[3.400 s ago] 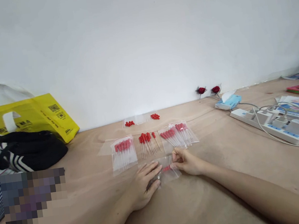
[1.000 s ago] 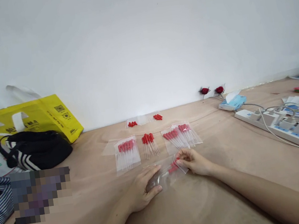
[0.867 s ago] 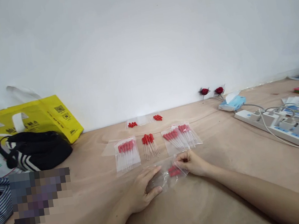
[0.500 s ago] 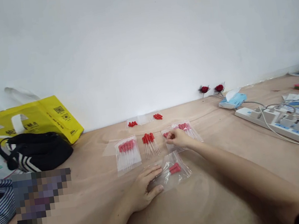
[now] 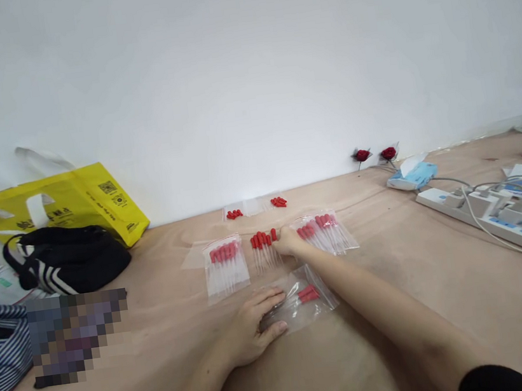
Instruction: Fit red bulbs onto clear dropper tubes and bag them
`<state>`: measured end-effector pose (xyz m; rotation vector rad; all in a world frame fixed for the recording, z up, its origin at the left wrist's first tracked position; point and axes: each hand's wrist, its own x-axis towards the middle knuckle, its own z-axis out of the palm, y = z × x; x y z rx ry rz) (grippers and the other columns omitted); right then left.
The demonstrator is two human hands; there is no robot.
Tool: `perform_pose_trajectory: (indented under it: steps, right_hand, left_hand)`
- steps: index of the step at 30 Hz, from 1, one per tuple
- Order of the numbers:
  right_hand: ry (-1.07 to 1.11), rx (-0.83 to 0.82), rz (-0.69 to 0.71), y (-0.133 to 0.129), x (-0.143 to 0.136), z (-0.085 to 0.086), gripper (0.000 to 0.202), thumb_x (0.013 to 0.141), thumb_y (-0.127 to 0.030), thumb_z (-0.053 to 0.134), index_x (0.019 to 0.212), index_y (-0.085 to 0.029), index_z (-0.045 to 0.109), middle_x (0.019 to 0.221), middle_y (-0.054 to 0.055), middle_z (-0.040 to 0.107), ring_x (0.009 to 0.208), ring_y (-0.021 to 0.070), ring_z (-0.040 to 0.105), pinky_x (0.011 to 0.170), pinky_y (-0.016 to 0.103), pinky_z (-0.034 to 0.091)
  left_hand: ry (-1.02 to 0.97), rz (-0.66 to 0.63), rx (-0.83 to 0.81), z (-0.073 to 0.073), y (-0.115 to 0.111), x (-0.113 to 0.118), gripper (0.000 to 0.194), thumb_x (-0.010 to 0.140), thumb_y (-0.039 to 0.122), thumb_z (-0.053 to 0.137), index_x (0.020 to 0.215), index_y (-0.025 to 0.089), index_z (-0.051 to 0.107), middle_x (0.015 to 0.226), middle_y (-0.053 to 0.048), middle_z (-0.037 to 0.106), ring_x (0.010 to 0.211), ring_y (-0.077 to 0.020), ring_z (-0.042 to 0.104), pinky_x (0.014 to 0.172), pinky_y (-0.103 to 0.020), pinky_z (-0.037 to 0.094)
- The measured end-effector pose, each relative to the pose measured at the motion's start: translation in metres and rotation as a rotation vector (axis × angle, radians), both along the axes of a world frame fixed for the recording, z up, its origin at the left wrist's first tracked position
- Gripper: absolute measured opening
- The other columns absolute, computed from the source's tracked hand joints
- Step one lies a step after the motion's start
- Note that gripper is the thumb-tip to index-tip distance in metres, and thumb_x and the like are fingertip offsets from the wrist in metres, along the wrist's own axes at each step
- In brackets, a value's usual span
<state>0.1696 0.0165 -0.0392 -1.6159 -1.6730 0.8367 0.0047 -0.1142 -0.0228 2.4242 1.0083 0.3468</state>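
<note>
My left hand (image 5: pixel 258 327) lies with its fingers stretched out on the left part of a clear zip bag (image 5: pixel 290 315), which holds a few red-topped droppers (image 5: pixel 308 293). My right hand (image 5: pixel 289 242) is closed around a dropper (image 5: pixel 274 235) with a red bulb. That dropper stands at the right end of a loose row of red-bulbed droppers (image 5: pixel 260 240) with thin clear stems. To the left of the row is a zip bag of droppers (image 5: pixel 226 274). Another bag of droppers (image 5: pixel 331 237) lies to the right, partly behind my right wrist.
Small red bulbs (image 5: pixel 234 214) and more bulbs (image 5: pixel 278 202) sit on clear bags by the wall. A yellow bag (image 5: pixel 113 205) and black pouch (image 5: pixel 77 261) stand left. Rightward are fabric roses (image 5: pixel 362 155), a tissue pack (image 5: pixel 413 175) and a power strip (image 5: pixel 498 222) with cables.
My right hand has moved left from the right-hand bag to the loose dropper row, where it now grips a dropper. The left hand stays on the near bag. The view shifts slightly.
</note>
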Motion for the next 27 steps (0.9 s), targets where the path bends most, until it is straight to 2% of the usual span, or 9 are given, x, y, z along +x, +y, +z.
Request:
perform_pose_trajectory:
  steps: [3, 6, 8, 12, 15, 18, 21, 24, 27]
  right_hand:
    - [0.087, 0.002, -0.051, -0.003, 0.006, 0.001, 0.029, 0.061, -0.011, 0.053, 0.090, -0.014, 0.052, 0.057, 0.000, 0.054, 0.057, 0.0145, 0.055, 0.047, 0.021, 0.038]
    - [0.198, 0.016, -0.059, -0.015, 0.025, 0.005, 0.047, 0.069, -0.017, 0.045, 0.114, -0.014, 0.033, 0.054, -0.006, 0.049, 0.048, 0.0110, 0.052, 0.044, 0.020, 0.039]
    - [0.284, 0.038, -0.061, -0.030, 0.045, 0.006, 0.054, 0.072, -0.019, 0.041, 0.122, -0.015, 0.020, 0.051, -0.010, 0.044, 0.041, 0.0093, 0.048, 0.041, 0.019, 0.038]
    - [0.585, 0.206, -0.155, -0.067, 0.089, -0.003, 0.057, 0.066, -0.019, 0.045, 0.116, -0.020, 0.019, 0.054, -0.011, 0.045, 0.036, 0.0075, 0.045, 0.037, 0.018, 0.035]
    - [0.679, 0.207, -0.198, -0.090, 0.104, -0.015, 0.048, 0.067, -0.027, 0.050, 0.106, -0.023, 0.023, 0.058, -0.010, 0.048, 0.039, 0.0081, 0.048, 0.039, 0.020, 0.038]
    - [0.774, 0.164, -0.179, -0.102, 0.100, -0.022, 0.048, 0.067, -0.038, 0.055, 0.101, -0.023, 0.025, 0.061, -0.009, 0.050, 0.045, 0.0099, 0.053, 0.043, 0.023, 0.043]
    - [0.894, 0.100, -0.139, -0.108, 0.088, -0.020, 0.047, 0.066, -0.043, 0.057, 0.096, -0.024, 0.028, 0.062, -0.007, 0.053, 0.050, 0.0111, 0.056, 0.050, 0.026, 0.046]
    - [1.000, -0.003, -0.073, -0.113, 0.076, -0.017, 0.039, 0.066, -0.044, 0.057, 0.088, -0.023, 0.032, 0.063, -0.005, 0.056, 0.054, 0.0113, 0.057, 0.055, 0.027, 0.047]
    - [0.971, -0.082, 0.006, -0.118, 0.071, -0.016, 0.032, 0.065, -0.039, 0.059, 0.080, -0.022, 0.037, 0.058, -0.006, 0.054, 0.049, 0.0094, 0.054, 0.049, 0.023, 0.043]
  left_hand:
    - [-0.014, 0.004, 0.004, -0.001, 0.000, 0.000, 0.042, 0.081, 0.034, 0.051, 0.121, 0.025, 0.047, 0.128, -0.005, 0.047, 0.119, -0.0221, 0.040, 0.098, -0.042, 0.033]
    - [-0.011, 0.007, -0.001, -0.002, 0.000, -0.001, 0.042, 0.080, 0.035, 0.051, 0.121, 0.025, 0.047, 0.129, -0.005, 0.046, 0.119, -0.0223, 0.039, 0.099, -0.042, 0.032]
    - [0.004, 0.008, -0.006, -0.002, 0.000, -0.001, 0.043, 0.080, 0.035, 0.051, 0.122, 0.024, 0.046, 0.130, -0.006, 0.045, 0.120, -0.0226, 0.038, 0.099, -0.043, 0.031]
    - [-0.002, 0.007, -0.004, -0.002, 0.000, -0.002, 0.042, 0.081, 0.035, 0.050, 0.122, 0.025, 0.047, 0.130, -0.005, 0.045, 0.120, -0.0230, 0.038, 0.099, -0.043, 0.031]
    - [-0.004, 0.016, -0.006, -0.001, -0.001, -0.002, 0.042, 0.081, 0.036, 0.051, 0.122, 0.027, 0.046, 0.130, -0.003, 0.045, 0.120, -0.0236, 0.038, 0.099, -0.044, 0.031]
    - [0.008, 0.045, -0.012, 0.000, -0.002, -0.002, 0.048, 0.081, 0.036, 0.050, 0.127, 0.028, 0.039, 0.131, -0.004, 0.043, 0.120, -0.0243, 0.037, 0.099, -0.045, 0.030]
    - [0.016, 0.062, -0.016, 0.000, -0.003, -0.002, 0.052, 0.081, 0.037, 0.050, 0.129, 0.028, 0.034, 0.132, -0.004, 0.042, 0.120, -0.0245, 0.038, 0.098, -0.044, 0.032]
    - [0.038, 0.057, -0.023, -0.001, -0.003, -0.002, 0.052, 0.081, 0.037, 0.049, 0.130, 0.027, 0.033, 0.133, -0.004, 0.041, 0.121, -0.0243, 0.036, 0.099, -0.043, 0.031]
    - [0.034, 0.046, -0.017, -0.003, -0.002, -0.003, 0.051, 0.082, 0.037, 0.048, 0.130, 0.028, 0.032, 0.134, -0.004, 0.039, 0.123, -0.0248, 0.034, 0.100, -0.044, 0.030]
